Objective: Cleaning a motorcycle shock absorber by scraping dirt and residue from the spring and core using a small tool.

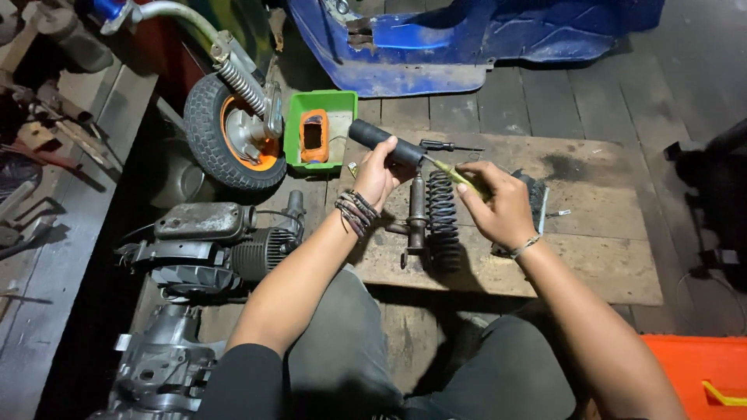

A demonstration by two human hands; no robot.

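Kneeling on dark floorboards (pixel 560 101), left hand (pixel 379 175) grasping black handle (pixel 385 142), right hand (pixel 498 204) pinching yellow tool (pixel 455 174) over plywood (pixel 615 225).

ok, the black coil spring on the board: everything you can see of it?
The black coil spring lies flat on the worn wooden board, its axis running away from the person. It looks like metal, with thick, evenly spaced coils, dark and grimy. A grey shock absorber rod lies parallel beside it on the left. The right hand hovers above its far end; contact is unclear.
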